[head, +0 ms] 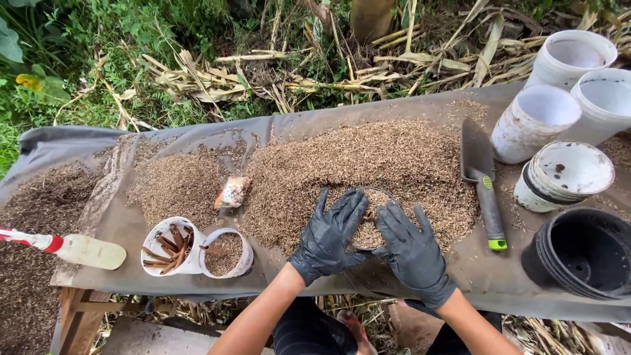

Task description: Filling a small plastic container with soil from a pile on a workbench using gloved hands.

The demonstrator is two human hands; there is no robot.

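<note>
Pot: a small pot (369,227), filled to the brim with husks, is seen at the near edge of the big heap, between the two gloved hands; only its rim and filling are shown.
Left hand: the left hand (330,235), in a black glove, is laid against the pot's left side, fingers spread and pointing away from the body; it is curved round the rim rather than clenched.
Right hand: the right hand (413,248), also gloved in black, is pressed to the pot's right side, fingers open and splayed; the pot is cupped between both palms.
Heap: the husk heap (368,158) is spread across the middle of the grey sheet (499,279); a smaller pile (177,187) is seen to its left.
Trowel: a trowel (483,181) with a green-tipped handle is laid to the right of the heap.
Cups: two white cups (194,253) are set near the front edge, left of the hands; one is filled with brown sticks, the other with husks.
Bottle: a bottle (72,248) is laid on its side at far left.
Pots at right: white pots (559,105) and a stack of black pots (582,253) are grouped at the right end.
</note>
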